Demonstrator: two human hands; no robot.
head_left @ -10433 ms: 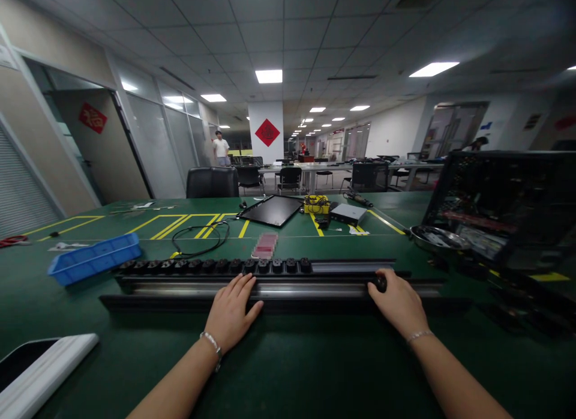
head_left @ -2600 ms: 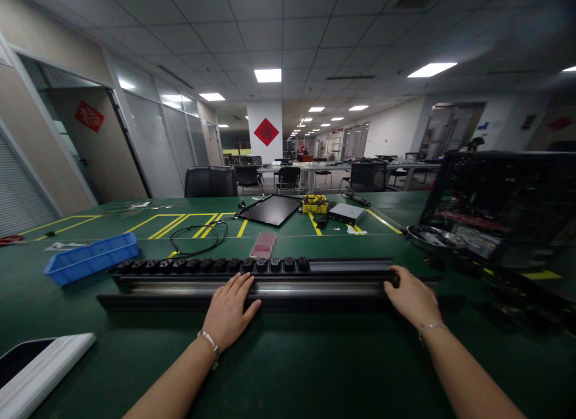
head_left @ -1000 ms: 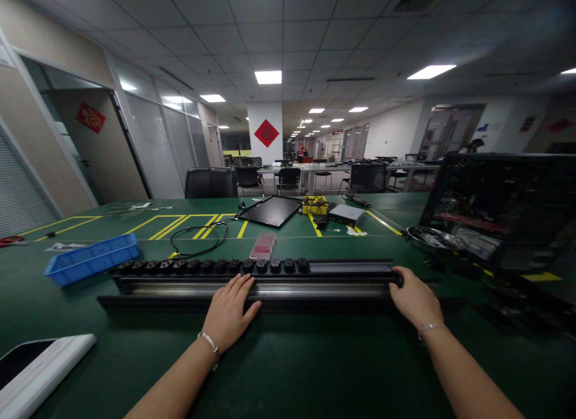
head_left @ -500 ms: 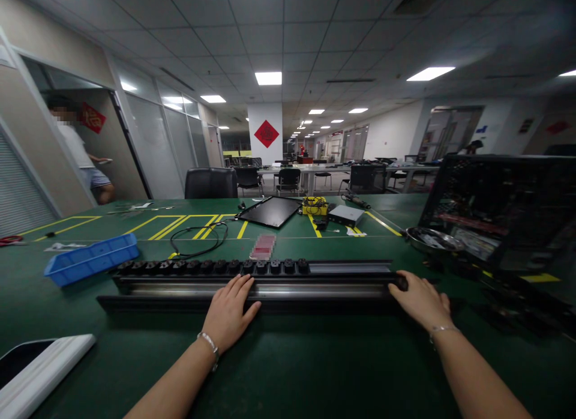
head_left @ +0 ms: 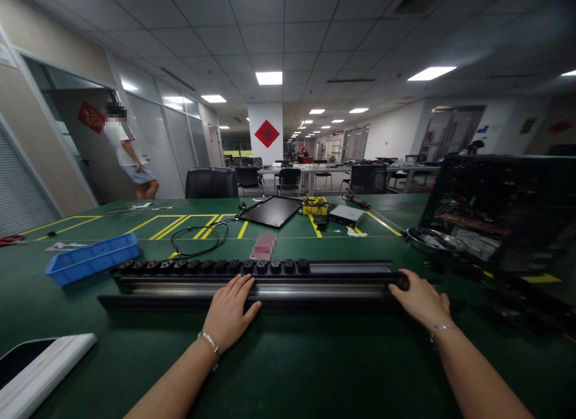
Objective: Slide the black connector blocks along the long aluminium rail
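Part of a white casing (head_left: 54,371) is cut off at your lower left, a blue bin (head_left: 96,263) beyond. Your left hand (head_left: 228,305) lies on the long black channel (head_left: 324,292) on the table (head_left: 315,371), fingers extended, thumb apart, covering part of it; black sockets (head_left: 234,266) line up just behind. Your right hand (head_left: 420,300) has its fingers closed on a dark round piece (head_left: 404,282), half hidden, toward the channel's right end. Farther right, the computer case (head_left: 499,197) is too dark inside to read.

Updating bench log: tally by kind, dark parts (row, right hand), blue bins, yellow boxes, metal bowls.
Dark parts in the row: 14
Dark part in the right hand: 1
Blue bin: 1
Yellow box: 1
Metal bowl: 1
Total: 18
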